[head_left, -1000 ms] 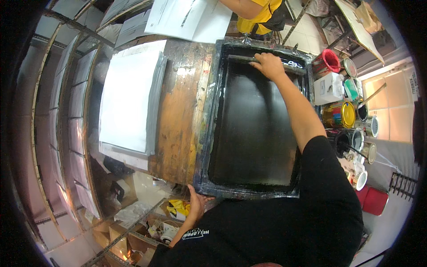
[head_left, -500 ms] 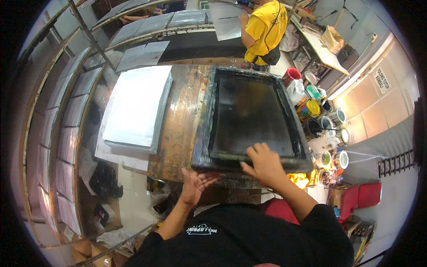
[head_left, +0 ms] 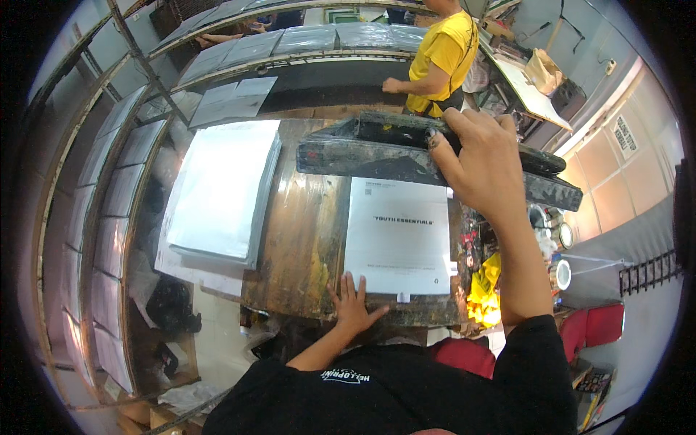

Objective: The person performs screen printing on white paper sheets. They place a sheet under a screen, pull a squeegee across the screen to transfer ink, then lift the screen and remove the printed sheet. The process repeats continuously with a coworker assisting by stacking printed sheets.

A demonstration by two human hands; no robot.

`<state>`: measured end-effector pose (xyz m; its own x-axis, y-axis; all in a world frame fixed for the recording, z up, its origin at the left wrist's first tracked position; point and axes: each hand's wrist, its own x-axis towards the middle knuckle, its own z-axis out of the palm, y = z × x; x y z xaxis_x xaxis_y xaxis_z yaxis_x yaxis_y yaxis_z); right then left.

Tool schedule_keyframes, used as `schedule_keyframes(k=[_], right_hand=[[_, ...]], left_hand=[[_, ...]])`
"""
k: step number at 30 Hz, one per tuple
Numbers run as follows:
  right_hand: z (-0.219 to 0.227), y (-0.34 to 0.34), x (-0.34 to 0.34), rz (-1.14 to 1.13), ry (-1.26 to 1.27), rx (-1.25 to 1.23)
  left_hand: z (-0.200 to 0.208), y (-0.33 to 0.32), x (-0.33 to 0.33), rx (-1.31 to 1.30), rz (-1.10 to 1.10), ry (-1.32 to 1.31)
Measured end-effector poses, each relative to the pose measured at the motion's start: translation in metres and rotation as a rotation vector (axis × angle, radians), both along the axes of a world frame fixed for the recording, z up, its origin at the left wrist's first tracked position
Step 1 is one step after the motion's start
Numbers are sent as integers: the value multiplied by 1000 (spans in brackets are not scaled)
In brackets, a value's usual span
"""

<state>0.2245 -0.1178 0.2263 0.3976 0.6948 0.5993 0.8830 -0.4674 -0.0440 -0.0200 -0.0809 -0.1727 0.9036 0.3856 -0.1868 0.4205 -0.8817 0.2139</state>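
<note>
My right hand (head_left: 482,156) grips the near edge of a black screen-printing frame (head_left: 362,159), thumb on the front and fingers over the top. The frame is tilted up above the wooden table. A long dark bar (head_left: 391,130) runs along it, partly behind my fingers; I cannot tell whether it is a separate tool. Beneath lies a white sheet (head_left: 397,243) with dark print, flat on the table. My left hand (head_left: 353,304) is open, fingers spread, its tips at the sheet's near left corner. Left of it stands a thick stack of white sheets (head_left: 221,192).
Bare wood of the table (head_left: 301,246) shows between stack and sheet. Racks with sheets (head_left: 109,239) stand left; another rack (head_left: 304,40) is at the back. A person in a yellow shirt (head_left: 442,58) stands beyond the table. Paint cans (head_left: 558,274) and a red chair (head_left: 602,325) are at right.
My right hand has lifted the frame's near edge up and away, uncovering the printed sheet. My left hand has moved right onto the sheet's corner. The person in yellow no longer shows a sheet in hand.
</note>
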Motion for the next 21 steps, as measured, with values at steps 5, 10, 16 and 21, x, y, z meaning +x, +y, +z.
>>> schedule_keyframes(k=[5,10,16,21], right_hand=[[27,25,35,24,-34,38],[52,44,80,107,-202,-83],[70,79,27,-260,-62,68],[54,44,51,-22,27,98]], left_hand=[[20,5,20,-39,-32,222],[111,30,85,-229,-27,-654],[127,100,48,-582,415,-734],[137,287,-35,-385,542,-378]])
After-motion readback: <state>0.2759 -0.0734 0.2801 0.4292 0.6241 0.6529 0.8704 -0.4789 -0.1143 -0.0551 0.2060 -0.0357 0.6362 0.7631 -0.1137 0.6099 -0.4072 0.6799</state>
